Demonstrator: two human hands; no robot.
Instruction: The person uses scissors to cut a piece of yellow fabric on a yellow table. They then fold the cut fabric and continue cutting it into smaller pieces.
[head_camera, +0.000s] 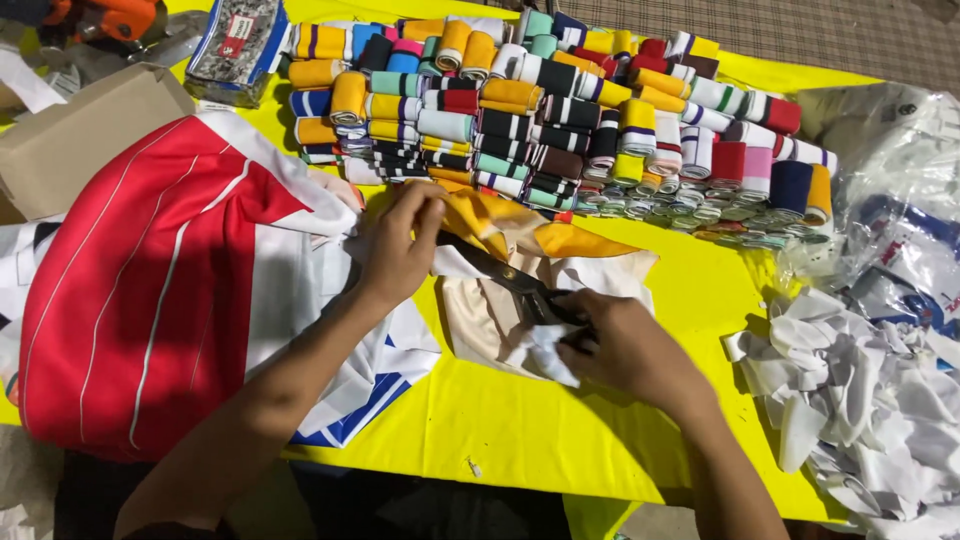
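Right now your right hand (630, 345) grips dark scissors (510, 278), blades angled up-left toward your left hand (400, 245), which pinches the orange-and-white cloth (560, 255) flat on the yellow tabletop (520, 420). Rolled trims (560, 110) crowd the far side; white scraps (860, 400) lie right; near edge stays open.

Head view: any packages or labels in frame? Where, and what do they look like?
Cardboard box: far left, plain brown, open flap.
Flat pouch: top left beyond the rolls, grey patterned, blue edge, small red and white label.
Clear plastic bags: right edge, crumpled, blue and red print.
No screens or signs.
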